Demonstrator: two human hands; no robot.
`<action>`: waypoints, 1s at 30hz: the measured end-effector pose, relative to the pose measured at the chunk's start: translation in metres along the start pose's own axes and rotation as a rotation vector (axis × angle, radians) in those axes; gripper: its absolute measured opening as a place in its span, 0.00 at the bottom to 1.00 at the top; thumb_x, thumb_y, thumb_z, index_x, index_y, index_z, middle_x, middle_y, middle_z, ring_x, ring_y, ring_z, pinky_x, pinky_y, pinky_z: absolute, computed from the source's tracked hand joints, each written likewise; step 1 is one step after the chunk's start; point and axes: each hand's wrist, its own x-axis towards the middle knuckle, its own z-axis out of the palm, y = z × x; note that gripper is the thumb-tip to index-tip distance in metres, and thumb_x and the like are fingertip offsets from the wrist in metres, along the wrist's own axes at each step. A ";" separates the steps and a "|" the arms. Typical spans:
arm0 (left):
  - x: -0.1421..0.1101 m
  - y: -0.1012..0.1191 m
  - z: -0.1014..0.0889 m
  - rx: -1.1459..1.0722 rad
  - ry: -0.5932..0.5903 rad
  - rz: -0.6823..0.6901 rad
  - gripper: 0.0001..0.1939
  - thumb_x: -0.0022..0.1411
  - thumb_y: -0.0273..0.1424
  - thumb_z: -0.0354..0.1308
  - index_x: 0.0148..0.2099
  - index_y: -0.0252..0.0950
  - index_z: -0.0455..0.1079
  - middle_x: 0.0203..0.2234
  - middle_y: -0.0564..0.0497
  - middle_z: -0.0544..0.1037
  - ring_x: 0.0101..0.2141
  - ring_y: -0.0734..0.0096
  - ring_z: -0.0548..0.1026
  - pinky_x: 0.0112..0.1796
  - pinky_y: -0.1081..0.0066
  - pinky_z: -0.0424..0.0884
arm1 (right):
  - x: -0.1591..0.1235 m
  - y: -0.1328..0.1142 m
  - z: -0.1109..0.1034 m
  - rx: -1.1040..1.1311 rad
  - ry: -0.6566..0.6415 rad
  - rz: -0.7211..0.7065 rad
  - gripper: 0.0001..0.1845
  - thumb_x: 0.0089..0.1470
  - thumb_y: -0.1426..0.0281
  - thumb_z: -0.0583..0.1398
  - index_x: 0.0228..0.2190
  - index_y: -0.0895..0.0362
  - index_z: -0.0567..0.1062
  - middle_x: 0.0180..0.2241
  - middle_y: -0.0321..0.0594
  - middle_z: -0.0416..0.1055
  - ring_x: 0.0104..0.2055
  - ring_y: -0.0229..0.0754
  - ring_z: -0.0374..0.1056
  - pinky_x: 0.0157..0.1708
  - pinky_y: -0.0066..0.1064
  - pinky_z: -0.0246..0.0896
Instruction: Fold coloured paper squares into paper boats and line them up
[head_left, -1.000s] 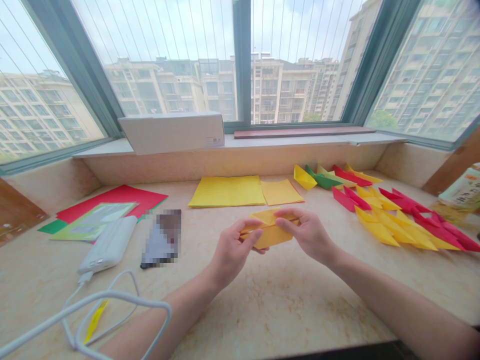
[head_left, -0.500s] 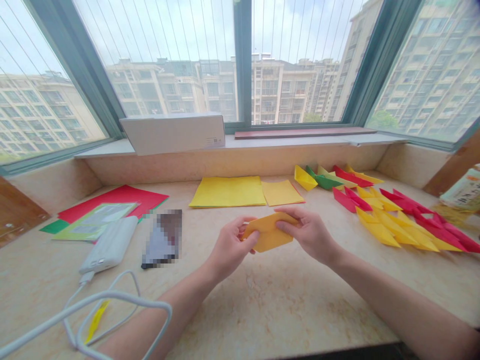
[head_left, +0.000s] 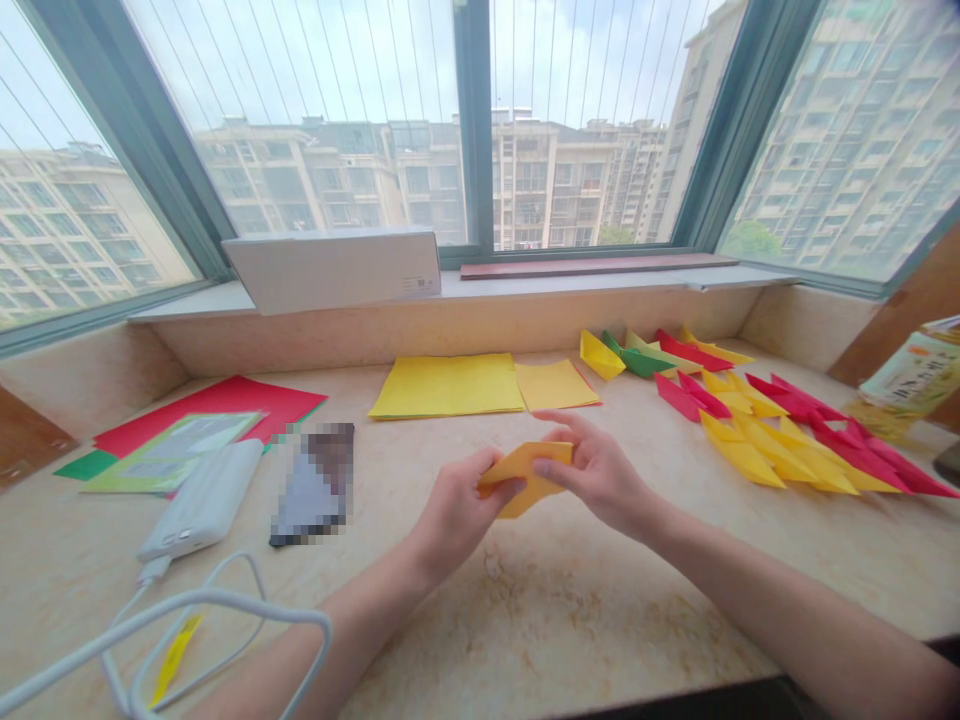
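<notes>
A folded piece of orange-yellow paper (head_left: pixel 529 478) is held tilted above the counter, between both hands. My left hand (head_left: pixel 466 505) pinches its left side, thumb on the near face. On the right edge, my right hand (head_left: pixel 596 465) presses its thumb against the paper, with the index finger lifted along the top. The fingers behind the paper are partly hidden. Just beyond lie a stack of yellow sheets (head_left: pixel 450 385) and a smaller pile of light orange squares (head_left: pixel 556 384).
Several folded paper boats, yellow (head_left: pixel 750 452), red (head_left: pixel 690 396) and green (head_left: pixel 637 360), stand at the right near a bottle (head_left: pixel 915 370). At the left lie red sheets (head_left: pixel 225 400), a white power bank (head_left: pixel 202 500) with a cable (head_left: pixel 217 597), and a blurred-out item (head_left: pixel 315 485). A white box (head_left: pixel 337 270) rests on the sill.
The paper has been turned and tipped lower between the hands. My right index finger has lifted off its top edge. The whole view has shifted slightly.
</notes>
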 end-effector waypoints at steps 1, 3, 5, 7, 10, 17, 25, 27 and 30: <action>0.000 0.001 0.000 -0.039 0.033 -0.016 0.10 0.61 0.37 0.61 0.32 0.35 0.72 0.25 0.53 0.76 0.27 0.70 0.72 0.29 0.73 0.66 | 0.001 0.000 0.001 0.067 -0.023 0.019 0.32 0.52 0.61 0.67 0.56 0.52 0.65 0.38 0.41 0.76 0.39 0.44 0.74 0.38 0.34 0.70; 0.001 0.003 -0.001 -0.134 0.075 -0.041 0.12 0.61 0.38 0.62 0.33 0.34 0.72 0.26 0.53 0.75 0.28 0.71 0.71 0.30 0.73 0.66 | 0.002 -0.001 0.002 0.149 -0.067 0.040 0.31 0.51 0.60 0.68 0.55 0.52 0.67 0.41 0.43 0.77 0.43 0.46 0.74 0.44 0.38 0.70; 0.002 0.003 0.000 -0.231 0.047 -0.051 0.13 0.60 0.40 0.63 0.37 0.34 0.73 0.28 0.52 0.75 0.30 0.70 0.72 0.31 0.73 0.67 | 0.003 -0.001 0.004 0.192 -0.091 0.044 0.24 0.51 0.60 0.68 0.48 0.53 0.72 0.42 0.43 0.78 0.45 0.46 0.74 0.48 0.41 0.69; 0.001 0.001 0.004 -0.315 -0.030 -0.043 0.15 0.60 0.42 0.62 0.38 0.33 0.73 0.29 0.51 0.75 0.30 0.70 0.71 0.31 0.72 0.68 | 0.003 -0.001 0.005 0.224 -0.082 0.036 0.17 0.51 0.60 0.68 0.40 0.54 0.75 0.40 0.42 0.79 0.45 0.45 0.75 0.49 0.40 0.69; -0.002 -0.002 0.011 -0.414 -0.143 -0.041 0.19 0.63 0.46 0.58 0.37 0.33 0.72 0.27 0.50 0.74 0.26 0.71 0.71 0.28 0.72 0.69 | 0.002 -0.001 0.005 0.254 -0.042 0.018 0.15 0.50 0.62 0.69 0.39 0.54 0.76 0.39 0.40 0.80 0.42 0.43 0.76 0.46 0.36 0.70; -0.016 0.010 0.017 -0.521 -0.268 -0.111 0.26 0.67 0.53 0.47 0.40 0.35 0.73 0.28 0.47 0.77 0.30 0.66 0.76 0.34 0.68 0.74 | -0.003 -0.002 0.012 0.379 -0.125 0.108 0.26 0.53 0.56 0.65 0.51 0.50 0.70 0.36 0.38 0.77 0.23 0.39 0.72 0.19 0.30 0.68; -0.008 0.005 0.022 -0.510 -0.122 -0.115 0.21 0.66 0.50 0.52 0.47 0.37 0.67 0.35 0.47 0.75 0.32 0.68 0.74 0.33 0.70 0.72 | -0.005 0.004 0.018 0.278 -0.101 0.036 0.27 0.57 0.54 0.61 0.56 0.47 0.67 0.36 0.38 0.75 0.34 0.42 0.74 0.32 0.32 0.70; -0.004 0.002 0.020 -0.431 -0.005 -0.105 0.20 0.64 0.48 0.57 0.46 0.36 0.66 0.36 0.47 0.75 0.35 0.68 0.74 0.36 0.69 0.72 | -0.004 0.008 0.017 0.239 -0.067 0.015 0.28 0.58 0.54 0.60 0.57 0.47 0.66 0.37 0.38 0.75 0.36 0.42 0.73 0.35 0.33 0.70; -0.001 0.005 0.015 -0.346 0.092 -0.141 0.17 0.61 0.44 0.62 0.42 0.35 0.67 0.31 0.50 0.75 0.32 0.69 0.74 0.35 0.70 0.71 | -0.002 0.014 0.016 0.199 -0.030 -0.016 0.26 0.59 0.56 0.60 0.57 0.46 0.67 0.36 0.36 0.74 0.34 0.40 0.72 0.35 0.32 0.69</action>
